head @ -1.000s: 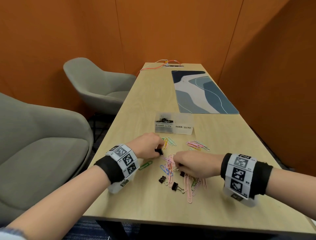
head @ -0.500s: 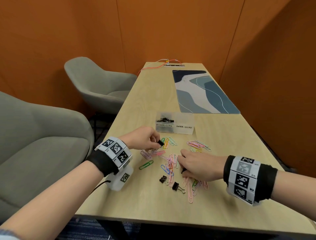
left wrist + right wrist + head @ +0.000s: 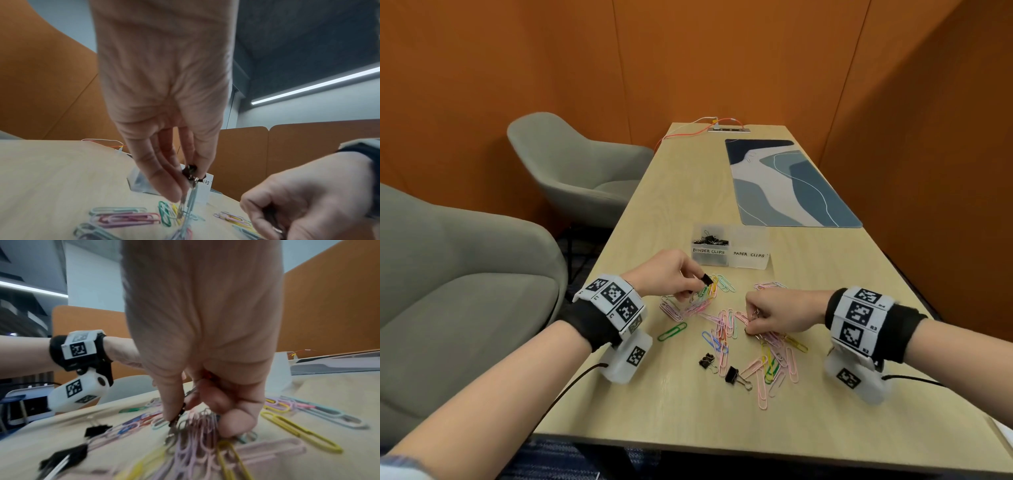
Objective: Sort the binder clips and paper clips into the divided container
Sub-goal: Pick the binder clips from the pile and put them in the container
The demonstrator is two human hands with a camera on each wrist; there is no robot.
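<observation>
**A binder clip pinched in each hand, the paper clips still loose**

The left hand [image 3: 667, 274] pinches a small black binder clip [image 3: 707, 279] between thumb and fingertips; in the left wrist view a pale paper clip [image 3: 192, 199] hangs from that clip's wire handles, below the pinch, seemingly snagged. The right hand [image 3: 774, 315] is curled over the pile, and its wrist view shows the fingertips closed on a second binder clip [image 3: 177, 417] by its wire loop; its black body is mostly hidden.

Handling, as a judgement: a binder clip is light, stiff and springy; the surest hold is across the black body, since the wire handles swivel and catch neighbours. The paper clips are thin, slick, coated wire lying flat; they hook into one another, so a lift may drag extras along; the hanger-on should be shaken off first.

Beyond the left pinch stands the divided container [image 3: 748, 262], clear plastic with two hand-lettered labels; the BINDER CLIPS compartment [image 3: 710, 240] already holds a dark heap, the PAPER CLIPS compartment [image 3: 750, 238] looks empty. Beneath and between both grips the scattered paper clips [image 3: 726, 325] lie in pink, lilac, yellow, green and blue; nearer the person than the right grip, two loose binder clips [image 3: 732, 373] rest on the table [image 3: 688, 411].
</observation>
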